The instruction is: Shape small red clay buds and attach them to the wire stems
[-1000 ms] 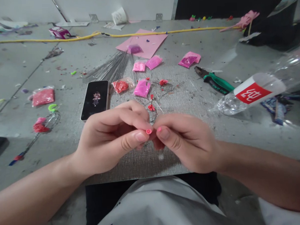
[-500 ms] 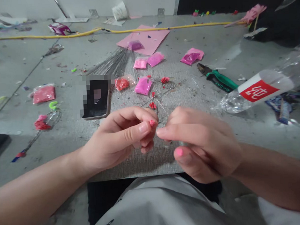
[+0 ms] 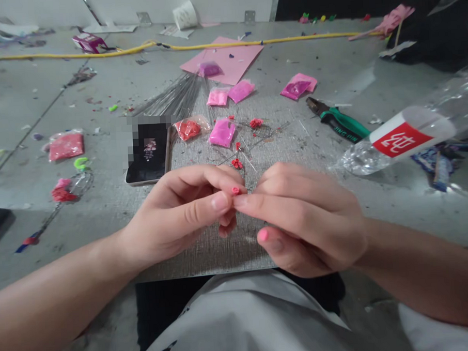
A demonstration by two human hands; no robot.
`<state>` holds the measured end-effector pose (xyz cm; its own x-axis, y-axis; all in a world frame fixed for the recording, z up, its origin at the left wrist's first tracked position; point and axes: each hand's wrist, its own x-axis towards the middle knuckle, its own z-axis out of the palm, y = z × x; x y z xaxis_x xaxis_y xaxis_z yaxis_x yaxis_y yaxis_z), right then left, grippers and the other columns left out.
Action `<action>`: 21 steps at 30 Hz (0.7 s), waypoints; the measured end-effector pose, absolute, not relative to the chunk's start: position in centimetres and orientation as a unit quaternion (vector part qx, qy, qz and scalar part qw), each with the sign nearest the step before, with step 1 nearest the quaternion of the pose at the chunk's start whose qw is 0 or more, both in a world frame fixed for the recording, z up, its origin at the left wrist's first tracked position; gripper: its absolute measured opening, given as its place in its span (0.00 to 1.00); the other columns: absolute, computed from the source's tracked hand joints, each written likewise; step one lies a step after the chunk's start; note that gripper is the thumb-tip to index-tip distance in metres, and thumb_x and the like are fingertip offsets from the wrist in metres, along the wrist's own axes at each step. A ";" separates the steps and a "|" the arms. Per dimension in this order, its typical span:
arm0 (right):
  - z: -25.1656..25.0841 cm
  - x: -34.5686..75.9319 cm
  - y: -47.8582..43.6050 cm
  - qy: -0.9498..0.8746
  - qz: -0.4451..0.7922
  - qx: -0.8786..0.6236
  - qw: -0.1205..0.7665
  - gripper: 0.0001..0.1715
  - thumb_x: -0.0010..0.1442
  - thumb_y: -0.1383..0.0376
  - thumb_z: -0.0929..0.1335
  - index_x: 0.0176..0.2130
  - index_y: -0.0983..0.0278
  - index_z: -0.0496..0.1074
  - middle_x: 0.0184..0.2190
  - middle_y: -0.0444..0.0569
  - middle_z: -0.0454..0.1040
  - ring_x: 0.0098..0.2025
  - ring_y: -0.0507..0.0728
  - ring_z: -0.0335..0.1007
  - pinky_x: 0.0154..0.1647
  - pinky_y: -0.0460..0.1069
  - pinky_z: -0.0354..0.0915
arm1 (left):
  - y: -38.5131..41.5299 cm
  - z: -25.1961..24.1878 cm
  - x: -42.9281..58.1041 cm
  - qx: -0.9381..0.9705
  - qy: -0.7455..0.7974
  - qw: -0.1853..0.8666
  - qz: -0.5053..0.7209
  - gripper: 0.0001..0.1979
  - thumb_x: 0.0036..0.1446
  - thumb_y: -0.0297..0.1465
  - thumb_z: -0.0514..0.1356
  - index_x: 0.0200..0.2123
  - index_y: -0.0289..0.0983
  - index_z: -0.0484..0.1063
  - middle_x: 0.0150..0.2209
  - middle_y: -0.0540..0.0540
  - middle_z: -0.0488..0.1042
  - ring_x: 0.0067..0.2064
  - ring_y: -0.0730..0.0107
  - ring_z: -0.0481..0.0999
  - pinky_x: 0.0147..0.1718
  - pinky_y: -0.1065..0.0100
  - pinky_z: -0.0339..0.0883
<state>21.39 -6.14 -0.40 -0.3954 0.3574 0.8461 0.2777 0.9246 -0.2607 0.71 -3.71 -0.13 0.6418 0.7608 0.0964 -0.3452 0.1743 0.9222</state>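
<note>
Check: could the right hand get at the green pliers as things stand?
Probably yes. The pliers lie beyond the right hand with only mat between; the bottle lies beside them, not across. But its fingertips are at the red bead that the left hand pinches.

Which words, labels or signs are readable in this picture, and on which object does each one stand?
Water bottle label: white stylised characters on red, not legible enough to quote.
Green-handled pliers: small lettering on the handle, too small to read.
Phone screen: partly pixelated, unreadable.
Magenta box: print too blurred to read.
</note>
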 end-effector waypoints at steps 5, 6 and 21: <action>0.0 21.4 -6.3 -0.836 0.074 -0.192 0.508 0.15 0.74 0.67 0.61 0.45 0.66 0.76 0.33 0.50 0.80 0.35 0.54 0.78 0.37 0.51 0.78 | -3.5 -0.4 0.7 0.558 0.172 0.716 0.384 0.05 0.65 0.30 0.65 0.41 0.40 0.84 0.34 0.47 0.73 0.31 0.75 0.73 0.29 0.73 0.75; 0.1 21.4 -6.4 -0.841 0.093 -0.218 0.487 0.14 0.73 0.68 0.61 0.46 0.65 0.76 0.33 0.49 0.80 0.37 0.54 0.78 0.39 0.52 0.78 | -3.4 -0.5 0.7 0.563 0.165 0.712 0.386 0.06 0.66 0.29 0.65 0.41 0.40 0.84 0.33 0.47 0.72 0.31 0.75 0.73 0.29 0.73 0.75; -0.1 21.0 -6.5 -0.811 0.145 -0.261 0.504 0.12 0.71 0.69 0.66 0.33 0.64 0.71 0.26 0.44 0.74 0.29 0.49 0.69 0.34 0.46 0.69 | -3.3 -0.7 0.4 0.650 0.137 0.624 0.412 0.12 0.64 0.23 0.65 0.47 0.40 0.84 0.38 0.45 0.74 0.32 0.77 0.75 0.29 0.74 0.76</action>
<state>21.03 -6.46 -0.07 -0.3564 0.5687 0.7413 0.2762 0.8221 -0.4979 0.37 -3.26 -0.72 0.6227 0.6924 0.3645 -0.3358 -0.1843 0.9237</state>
